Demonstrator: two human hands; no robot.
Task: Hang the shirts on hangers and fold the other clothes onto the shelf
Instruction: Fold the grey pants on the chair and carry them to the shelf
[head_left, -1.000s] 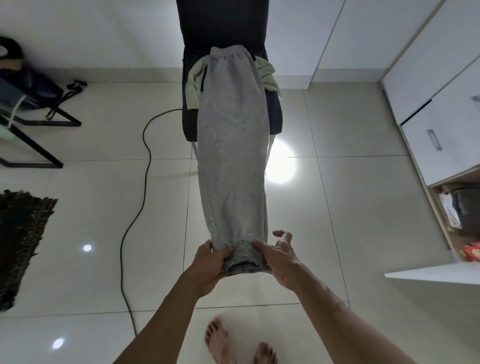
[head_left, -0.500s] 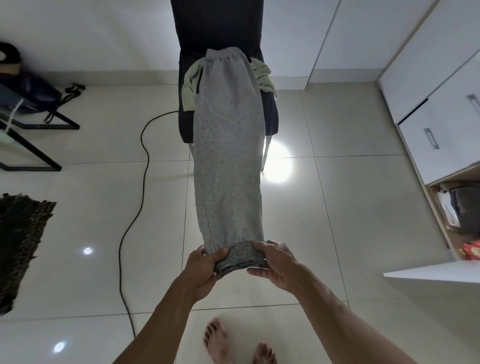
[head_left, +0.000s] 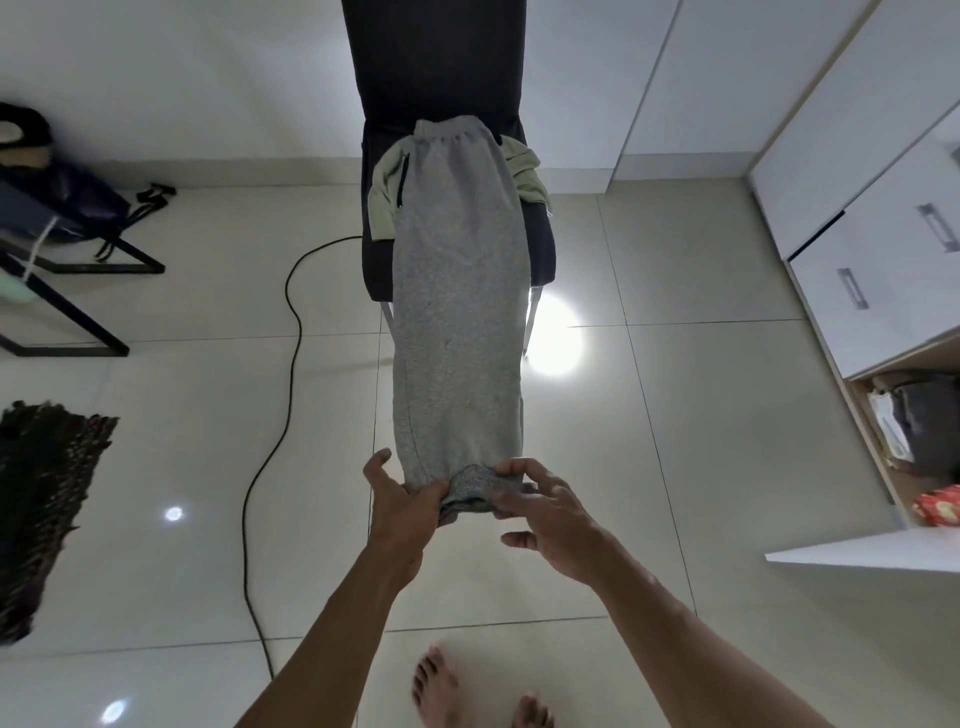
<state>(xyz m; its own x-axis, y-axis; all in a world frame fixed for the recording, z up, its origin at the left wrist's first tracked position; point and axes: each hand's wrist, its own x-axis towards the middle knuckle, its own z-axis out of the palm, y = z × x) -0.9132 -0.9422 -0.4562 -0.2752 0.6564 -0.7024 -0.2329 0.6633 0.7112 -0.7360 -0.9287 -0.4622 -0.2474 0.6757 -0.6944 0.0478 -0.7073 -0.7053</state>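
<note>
**Both hands on cuff end of grey sweatpants stretched out from chair**

Landmark: the dark chair. Nearest the person, well out in front of the chair: bare feet on the tile floor. Just beyond them, the left hand pinches the left side of the ribbed cuff, thumb on top of the fabric, fingers under it. The right hand pinches the right side of the same cuff with its fingertips, thumb sticking out below and not touching cloth.

The grey sweatpants run as one long flat strip from the hands back to the chair seat, legs laid together; the waistband lies on the seat against the backrest. Zip pocket shows on the left edge near the waistband. Under the waistband end, a pale green garment lies on the seat, poking out both sides.

Left of the chair: black cable snaking over the floor, dark rug further left. Right of the chair: white cabinet with drawers, open shelf below holding some items, unclear what.
</note>
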